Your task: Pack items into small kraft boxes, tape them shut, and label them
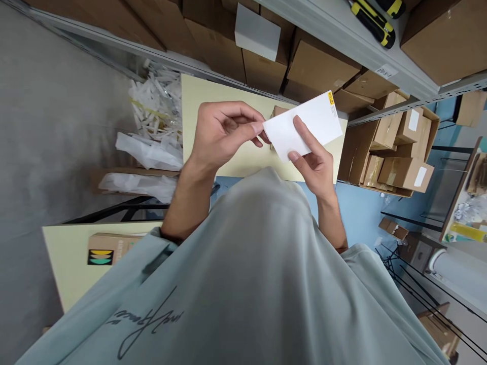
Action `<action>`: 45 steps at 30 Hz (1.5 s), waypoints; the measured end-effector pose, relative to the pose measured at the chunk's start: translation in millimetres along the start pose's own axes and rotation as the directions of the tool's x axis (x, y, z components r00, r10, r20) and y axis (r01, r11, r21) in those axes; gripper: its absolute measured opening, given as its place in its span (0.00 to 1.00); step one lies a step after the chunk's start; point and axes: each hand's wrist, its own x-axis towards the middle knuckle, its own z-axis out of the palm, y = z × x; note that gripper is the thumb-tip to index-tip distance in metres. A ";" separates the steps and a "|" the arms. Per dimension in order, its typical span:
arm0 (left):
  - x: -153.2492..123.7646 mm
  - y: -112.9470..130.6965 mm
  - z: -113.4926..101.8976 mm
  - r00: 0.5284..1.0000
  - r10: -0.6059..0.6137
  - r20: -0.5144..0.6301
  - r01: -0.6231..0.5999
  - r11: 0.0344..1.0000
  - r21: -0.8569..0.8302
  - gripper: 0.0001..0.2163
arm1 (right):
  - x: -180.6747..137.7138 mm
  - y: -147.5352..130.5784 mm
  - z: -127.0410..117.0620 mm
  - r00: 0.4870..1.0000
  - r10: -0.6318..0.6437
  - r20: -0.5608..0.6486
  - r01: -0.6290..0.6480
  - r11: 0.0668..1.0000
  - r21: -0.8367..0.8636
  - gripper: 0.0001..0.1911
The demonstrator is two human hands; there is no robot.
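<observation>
In the head view I hold a blank white label sheet (317,119) tilted above the pale yellow table (232,162). A small yellow mark with fine print sits at its far right corner. My right hand (317,170) grips the sheet along its near edge, thumb and index finger lying on its face. With thumb and fingertips closed together, my left hand (224,132) pinches the sheet's left corner. A brown cardboard piece (279,110) shows partly behind the sheet; most of it is hidden.
Cardboard boxes (319,63) line the shelf behind the table, and yellow-black cutters (371,23) lie on the upper shelf. At right stands a large open carton (352,152) holding smaller boxes. Paper scraps (158,101) are heaped at left. A printed box (110,248) rests on another table.
</observation>
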 end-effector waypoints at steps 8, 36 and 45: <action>-4.6 3.6 9.0 1.000 -0.006 -0.010 0.006 1.000 0.023 0.26 | -4.9 0.1 -5.1 0.998 0.042 0.053 -0.042 0.999 -0.001 0.39; -23.6 -1.5 34.2 0.994 0.086 -0.065 -0.077 0.988 0.136 0.16 | -7.2 -10.9 -9.8 0.967 0.217 -0.137 -0.231 0.968 -0.094 0.29; -32.9 7.0 17.8 0.997 -0.080 -0.007 0.079 0.978 0.192 0.07 | 3.1 -30.3 20.9 0.983 0.120 -0.137 -0.140 0.979 -0.149 0.19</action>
